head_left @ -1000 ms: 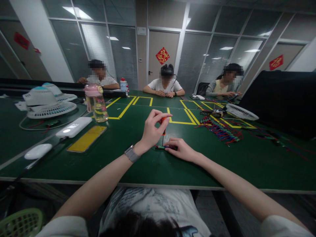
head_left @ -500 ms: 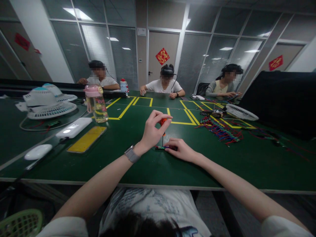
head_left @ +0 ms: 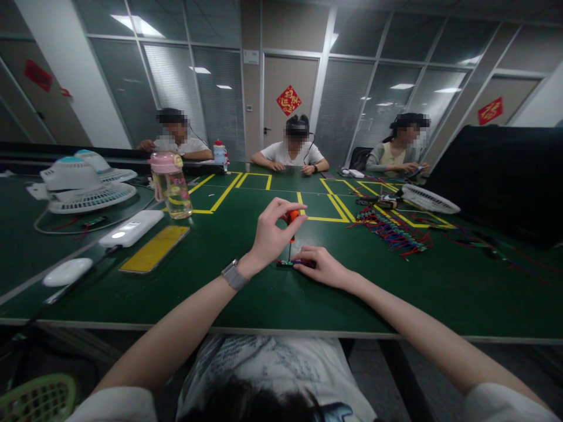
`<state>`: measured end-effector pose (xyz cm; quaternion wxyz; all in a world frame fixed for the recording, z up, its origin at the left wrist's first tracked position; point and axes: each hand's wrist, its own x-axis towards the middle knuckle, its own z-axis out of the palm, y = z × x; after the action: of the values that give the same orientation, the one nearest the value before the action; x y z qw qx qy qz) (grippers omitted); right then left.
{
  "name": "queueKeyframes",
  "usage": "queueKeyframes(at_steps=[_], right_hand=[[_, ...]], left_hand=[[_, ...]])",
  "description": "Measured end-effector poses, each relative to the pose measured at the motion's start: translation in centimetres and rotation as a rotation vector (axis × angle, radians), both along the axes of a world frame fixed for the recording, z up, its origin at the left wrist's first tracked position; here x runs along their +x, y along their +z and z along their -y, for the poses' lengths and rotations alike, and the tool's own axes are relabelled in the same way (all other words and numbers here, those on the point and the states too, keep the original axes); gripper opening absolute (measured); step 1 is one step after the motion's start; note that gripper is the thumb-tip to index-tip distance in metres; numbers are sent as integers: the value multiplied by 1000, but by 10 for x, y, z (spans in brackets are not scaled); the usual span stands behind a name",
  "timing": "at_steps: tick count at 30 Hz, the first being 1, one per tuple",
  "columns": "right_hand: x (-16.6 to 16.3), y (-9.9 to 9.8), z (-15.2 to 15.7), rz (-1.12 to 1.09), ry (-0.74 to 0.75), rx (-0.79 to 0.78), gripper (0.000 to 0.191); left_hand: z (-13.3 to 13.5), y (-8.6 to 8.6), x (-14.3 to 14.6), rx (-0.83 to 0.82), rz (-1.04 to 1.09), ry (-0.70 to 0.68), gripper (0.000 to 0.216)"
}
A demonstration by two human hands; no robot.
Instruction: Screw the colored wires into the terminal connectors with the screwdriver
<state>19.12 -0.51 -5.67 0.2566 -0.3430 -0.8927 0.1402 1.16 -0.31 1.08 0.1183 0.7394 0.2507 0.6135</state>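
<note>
My left hand grips the orange-and-black handle of a screwdriver between thumb and fingers. Its thin shaft points straight down, with the tip at a small green circuit board on the table. My right hand rests low on the table, its fingers closed on the right end of that board. Part of the board and some dark wires there are hidden under those fingers.
Left of my hands lie a yellow phone, a white power bank and a pink-lidded bottle. White fans stand farther left. Wired boards are bundled at right, near a black screen. Several people sit opposite.
My hands, the screwdriver and the board stay almost in place. Across the table, the middle person's hand has let go of a small object, which now stands apart from it.
</note>
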Motion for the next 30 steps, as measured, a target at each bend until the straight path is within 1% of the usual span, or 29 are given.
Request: queueKeyframes(at_steps=[2,7,10,15,18,20,23,27,30], right_hand=[[0,0,0,1,1,5,21],[0,-2,-1,-5,1,7,21],[0,-3,-1,-4,3,9,21],[1,-3,-1,-8,13,11,21],[1,-4,-2,-13,13,12,21],[1,-4,-2,-11,8,10,21],[1,-3,-2,-10,7,2,21],[1,-3,-2,-12,7,0,21],[1,-3,-2,-14,9,-2,21]], left_hand=[[0,0,-1,0,-9,5,15],[0,-1,-2,-15,-13,-59,30],[-2,-1,-2,-33,13,-89,29],[-1,1,0,27,-16,34,15],[1,2,-1,42,-37,54,15],[1,2,-2,36,-38,35,22],[0,0,-3,13,-19,-32,31],[-1,-2,-1,-76,31,-114,30],[-1,-2,1,-99,49,-127,26]])
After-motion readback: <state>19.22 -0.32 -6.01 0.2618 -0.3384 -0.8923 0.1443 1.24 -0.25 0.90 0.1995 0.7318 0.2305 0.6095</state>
